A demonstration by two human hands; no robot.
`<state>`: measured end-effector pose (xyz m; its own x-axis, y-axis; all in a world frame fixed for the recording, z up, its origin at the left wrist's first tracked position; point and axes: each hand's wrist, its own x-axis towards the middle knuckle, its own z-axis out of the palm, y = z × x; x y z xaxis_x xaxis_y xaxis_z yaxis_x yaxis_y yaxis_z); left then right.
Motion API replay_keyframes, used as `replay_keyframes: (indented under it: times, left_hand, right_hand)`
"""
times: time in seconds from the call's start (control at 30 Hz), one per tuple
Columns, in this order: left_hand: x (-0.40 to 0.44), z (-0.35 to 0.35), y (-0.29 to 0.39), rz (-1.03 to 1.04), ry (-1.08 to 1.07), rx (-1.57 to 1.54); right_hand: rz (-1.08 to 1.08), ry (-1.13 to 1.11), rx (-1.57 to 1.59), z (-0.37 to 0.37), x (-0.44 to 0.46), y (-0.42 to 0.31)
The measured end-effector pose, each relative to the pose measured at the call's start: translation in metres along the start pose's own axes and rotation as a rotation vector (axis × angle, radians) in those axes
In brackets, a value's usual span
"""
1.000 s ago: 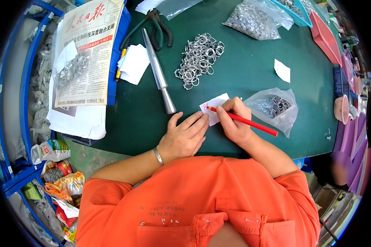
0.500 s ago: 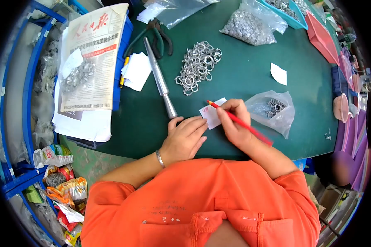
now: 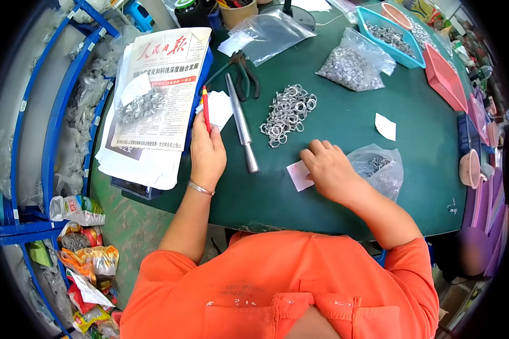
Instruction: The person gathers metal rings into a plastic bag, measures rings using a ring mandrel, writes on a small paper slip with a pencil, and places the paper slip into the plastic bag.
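My left hand (image 3: 208,155) is closed around a red pencil (image 3: 206,108), which points away from me beside the newspaper stack. My right hand (image 3: 335,172) has its fingers curled over the right edge of a small paper slip (image 3: 298,176) with red writing; its fingertips are partly hidden. Just right of that hand lies a clear plastic bag (image 3: 390,179) with metal rings (image 3: 378,164) inside. Between my hands rests a tapered metal ring mandrel (image 3: 241,121). Beyond it a pile of silver rings (image 3: 287,113) is spread on the green table (image 3: 249,209).
Newspaper (image 3: 167,85) with small metal pieces tops a stack at the left. Pliers (image 3: 243,76), a filled bag (image 3: 353,65), a blue tray (image 3: 390,37) and a pink tray (image 3: 444,76) lie farther back. Blue shelving (image 3: 54,118) stands left; another person (image 3: 472,251) is at right.
The red pencil has passed from my right hand to my left, which has moved left beside the newspaper stack. My right hand is now on the slip. The camera view has shifted.
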<state>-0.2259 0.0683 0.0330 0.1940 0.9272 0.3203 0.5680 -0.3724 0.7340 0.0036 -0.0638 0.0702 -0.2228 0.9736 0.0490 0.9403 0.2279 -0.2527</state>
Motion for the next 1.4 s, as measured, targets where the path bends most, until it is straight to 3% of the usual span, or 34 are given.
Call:
replay_keyframes:
  times: [0.03,0.13,0.3,0.43,0.53,0.57,0.67,0.73,0.77,0.83,0.9,1.07,1.13,1.27,1.33,1.4]
  left_hand:
    - [0.002,0.003,-0.007,0.136,0.054,0.146]
    - [0.002,0.001,-0.012,0.094,-0.077,0.393]
    - [-0.002,0.003,-0.008,0.153,-0.055,0.518]
    - [-0.013,0.013,0.028,0.269,0.055,0.428]
    - [-0.025,0.022,0.043,0.247,-0.099,0.382]
    - [-0.026,0.023,0.040,0.248,-0.101,0.374]
    - [-0.025,0.024,0.026,0.192,-0.156,0.359]
    - [-0.022,0.019,0.020,0.177,-0.170,0.334]
    - [-0.020,0.016,0.015,0.156,-0.171,0.329]
    - [-0.014,0.009,0.004,0.207,-0.126,0.385]
    - [-0.007,0.001,-0.011,0.278,-0.094,0.400]
    - [-0.009,-0.010,-0.009,0.227,-0.055,0.415]
    - [-0.010,-0.011,-0.013,0.216,-0.070,0.424]
    - [-0.012,-0.012,-0.014,0.234,-0.072,0.444]
    - [-0.012,-0.012,-0.012,0.207,-0.076,0.422]
    - [-0.011,-0.011,-0.010,0.203,-0.076,0.425]
  right_hand:
    - [0.032,-0.074,-0.007,0.001,0.001,0.001]
    - [0.008,-0.172,-0.005,-0.001,0.004,0.005]
    - [-0.021,-0.103,0.079,-0.001,0.000,0.009]
    - [0.037,-0.020,0.388,-0.002,-0.002,0.011]
    - [0.034,-0.078,0.468,-0.047,0.004,0.011]
    - [0.020,0.040,0.438,-0.061,0.004,0.013]
    - [0.177,0.044,0.481,-0.093,-0.003,0.031]
    - [0.162,-0.198,0.389,-0.106,-0.011,0.040]
    - [0.175,-0.201,0.380,-0.112,-0.016,0.041]
    - [0.288,-0.532,0.107,-0.124,-0.021,0.044]
    - [0.293,-0.543,0.012,-0.137,-0.031,0.054]
    - [0.348,-0.690,-0.170,-0.155,-0.049,0.088]
    - [0.405,-0.963,-0.147,-0.156,-0.054,0.093]
    - [0.408,-0.964,-0.201,-0.157,-0.080,0.123]
    - [0.532,-0.733,-0.155,-0.169,-0.086,0.127]
    - [0.583,-0.678,-0.074,-0.182,-0.088,0.128]
